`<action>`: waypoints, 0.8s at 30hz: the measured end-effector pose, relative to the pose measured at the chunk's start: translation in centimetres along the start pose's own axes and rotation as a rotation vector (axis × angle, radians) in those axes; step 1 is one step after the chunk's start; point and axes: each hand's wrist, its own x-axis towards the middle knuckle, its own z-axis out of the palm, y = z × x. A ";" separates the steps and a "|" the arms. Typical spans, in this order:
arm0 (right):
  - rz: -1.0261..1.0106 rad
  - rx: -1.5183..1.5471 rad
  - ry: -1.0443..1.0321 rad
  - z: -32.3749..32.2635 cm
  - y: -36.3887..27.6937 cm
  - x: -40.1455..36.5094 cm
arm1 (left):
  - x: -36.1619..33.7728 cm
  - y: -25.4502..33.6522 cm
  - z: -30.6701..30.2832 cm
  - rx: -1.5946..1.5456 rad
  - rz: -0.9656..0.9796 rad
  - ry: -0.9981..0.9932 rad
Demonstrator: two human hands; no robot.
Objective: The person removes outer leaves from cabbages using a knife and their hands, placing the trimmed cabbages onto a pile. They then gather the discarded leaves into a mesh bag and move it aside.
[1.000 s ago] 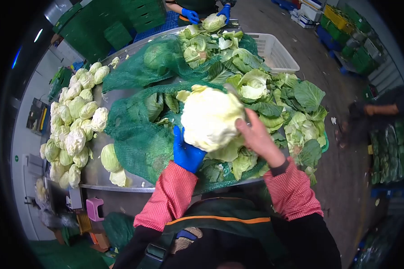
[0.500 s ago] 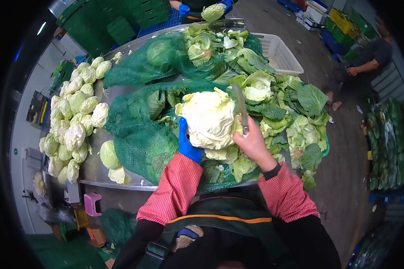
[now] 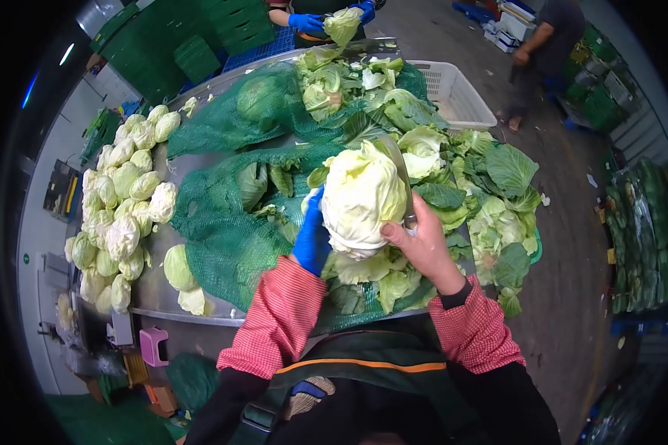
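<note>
A pale cabbage (image 3: 365, 199) is held up over the table in front of me. My left hand (image 3: 313, 236), in a blue glove, grips its left side. My bare right hand (image 3: 427, 241) is closed round the handle of a knife (image 3: 398, 165), and its thumb presses on the cabbage's lower right. The blade points up along the cabbage's right side, close against it. Beneath lie loose outer leaves (image 3: 360, 268) and a green mesh sack (image 3: 226, 222) with cabbages in it.
Trimmed cabbages (image 3: 122, 193) are piled on the left of the metal table (image 3: 159, 293). Leaves (image 3: 497, 222) heap up at the right. A white crate (image 3: 456, 96) stands behind. Across the table, a person's blue-gloved hands (image 3: 306, 23) hold another cabbage (image 3: 343, 26). Someone walks at the upper right.
The cabbage has turned and shifted slightly right in my hands, and my right thumb now rests on it. The co-worker's cabbage is lower. The person at right has moved toward the back.
</note>
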 end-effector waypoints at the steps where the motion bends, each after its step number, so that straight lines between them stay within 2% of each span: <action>1: 0.063 -0.065 -0.028 -0.3 -0.1 -0.1 | -0.3 0.6 -0.2 -0.077 -0.001 -0.008; 2: 0.128 -0.126 -0.049 -0.4 -0.1 -0.2 | -0.4 0.9 -0.2 -0.151 -0.009 -0.018; 3: 0.032 -0.275 -0.023 0.2 0.7 -0.3 | -0.2 -0.4 -0.7 -0.037 -0.147 0.126; 6: 0.032 -0.531 -0.001 0.5 1.2 -0.9 | -1.1 -2.2 -0.5 -0.460 -0.140 0.050; 7: -0.057 -0.497 0.041 0.4 1.9 -0.9 | -1.3 -2.8 -0.4 -0.516 -0.151 0.052; 10: 0.024 -0.249 0.220 -1.4 2.2 -0.8 | -1.4 -3.0 0.4 -0.497 -0.155 0.052; 11: 0.195 -0.215 0.285 -3.0 2.6 -0.5 | -1.4 -2.6 0.8 -0.470 -0.144 0.044; 12: 0.366 -0.179 0.349 -5.0 3.3 -0.2 | -1.5 -2.3 1.1 -0.433 -0.130 0.034; 14: 0.470 -0.187 0.420 -8.0 5.6 0.3 | -1.6 -1.8 1.8 -0.353 -0.104 0.013; 15: 0.396 -0.287 0.372 -10.0 9.9 0.2 | -1.6 -1.6 2.3 -0.293 -0.086 -0.003; 18: 0.296 -0.524 0.287 -7.6 8.2 0.0 | -0.8 -1.6 3.7 0.116 0.060 -0.044; 19: 0.376 -0.351 0.099 -6.2 4.4 0.0 | -0.5 -1.8 4.5 0.332 0.143 -0.045; 20: 0.205 -0.135 0.035 -5.2 5.4 -0.4 | -0.3 -2.0 5.0 0.467 0.200 -0.042; 21: 0.338 0.069 -0.057 -4.6 4.0 -0.4 | -0.3 -2.1 5.3 0.560 0.239 -0.037; 22: 0.465 0.273 -0.152 -4.5 2.6 -0.3 | -0.7 -1.6 4.7 0.237 0.121 -0.066; 24: 0.482 0.300 -0.038 -4.5 3.6 -1.0 | -1.8 -0.4 3.3 -0.411 -0.094 -0.062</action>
